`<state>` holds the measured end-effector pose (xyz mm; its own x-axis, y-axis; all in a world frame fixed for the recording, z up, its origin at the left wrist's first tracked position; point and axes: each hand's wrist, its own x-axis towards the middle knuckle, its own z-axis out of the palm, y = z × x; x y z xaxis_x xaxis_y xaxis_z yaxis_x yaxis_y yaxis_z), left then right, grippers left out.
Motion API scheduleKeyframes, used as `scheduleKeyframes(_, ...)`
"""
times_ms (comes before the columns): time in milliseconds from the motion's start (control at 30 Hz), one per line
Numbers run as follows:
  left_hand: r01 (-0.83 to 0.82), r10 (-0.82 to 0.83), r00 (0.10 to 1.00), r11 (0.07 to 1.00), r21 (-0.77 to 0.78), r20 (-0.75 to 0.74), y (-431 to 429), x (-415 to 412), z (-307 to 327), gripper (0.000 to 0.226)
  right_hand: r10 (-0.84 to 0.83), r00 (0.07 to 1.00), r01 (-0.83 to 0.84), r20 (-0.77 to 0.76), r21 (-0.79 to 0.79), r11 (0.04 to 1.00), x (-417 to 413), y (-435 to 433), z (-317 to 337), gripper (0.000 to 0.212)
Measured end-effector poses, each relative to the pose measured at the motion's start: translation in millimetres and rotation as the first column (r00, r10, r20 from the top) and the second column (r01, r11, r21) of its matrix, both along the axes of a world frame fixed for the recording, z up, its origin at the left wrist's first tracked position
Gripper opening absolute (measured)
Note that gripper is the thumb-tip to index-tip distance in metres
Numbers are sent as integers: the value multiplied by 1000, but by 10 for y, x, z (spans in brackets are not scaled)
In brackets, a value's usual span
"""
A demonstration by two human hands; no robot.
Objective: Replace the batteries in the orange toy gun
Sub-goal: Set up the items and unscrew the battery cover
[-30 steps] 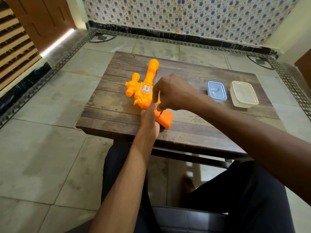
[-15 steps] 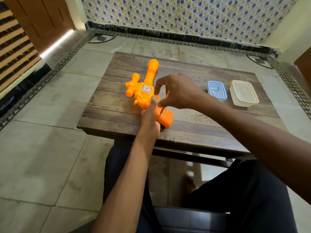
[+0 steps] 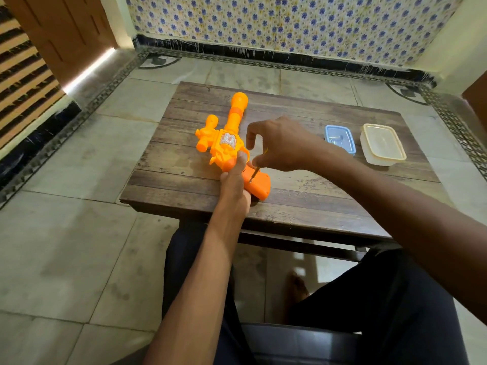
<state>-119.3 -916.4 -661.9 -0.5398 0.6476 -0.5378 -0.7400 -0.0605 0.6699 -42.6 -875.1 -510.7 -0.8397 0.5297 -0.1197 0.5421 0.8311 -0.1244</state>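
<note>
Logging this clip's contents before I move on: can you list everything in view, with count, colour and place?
orange toy gun: one, orange, lying mid-table, barrel pointing away from the person
screwdriver: one, thin metal shaft with yellow handle, tip on the gun's grip
blue container: one, blue, on the table to the right of the gun
cream container: one, translucent cream, just right of the blue one
table: one, dark brown planks
tiled floor: pale grey, all around the table
seat: one, black, bottom edge
left hand: one, holds the gun's grip
right hand: one, pinches the screwdriver
legs: two, dark trousers, either side of the seat
</note>
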Motion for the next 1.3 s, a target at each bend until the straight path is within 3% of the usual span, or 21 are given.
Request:
scheduleKeyframes(133,6,-6,1000,1000,-1,26,-15,-3,16,67,-65,997,62,-33,-94,994,31,22,-19,31)
scheduleKeyframes(267,-8,7,1000,999,35,26,-29,-16,26,70,-202,975,212,-92,111,971,-7,26,-144,42)
scheduleKeyframes(400,0,-1,1000,1000,29,26,-1,-20,-4,67,-125,981,138,-147,84,987,15,19,-135,17)
scheduleKeyframes(533,11,-11,1000,1000,-6,26,2,-7,17,67,-41,989,34,-144,-52,998,31,-5,-55,27)
scheduleKeyframes(600,8,-8,1000,1000,-16,27,-7,1,41,62,-55,990,56,-132,5,998,13,-22,-76,27)
scheduleKeyframes(733,-13,11,1000,998,60,23,-4,-10,13,50,-221,966,239,-133,138,961,-32,-33,-105,54)
scheduleKeyframes(900,-9,8,999,999,39,32,3,2,14,63,-42,999,42,-4,26,999,37,-4,-14,25)
scheduleKeyframes(1000,-9,9,999,1000,6,41,5,-11,12,66,-3,1000,3,4,-54,999,78,2,-10,36)
scheduleKeyframes(1067,-1,0,999,1000,11,38,12,-18,4,63,-32,999,31,-7,-30,999,79,18,-50,40)
scheduleKeyframes(1200,13,-14,999,999,41,33,12,-25,-11,34,-80,996,74,40,143,987,46,-14,-110,45)
scheduleKeyframes(1300,25,-26,1000,998,65,16,-1,-10,12,52,-15,1000,14,8,121,993,46,-26,-112,35)
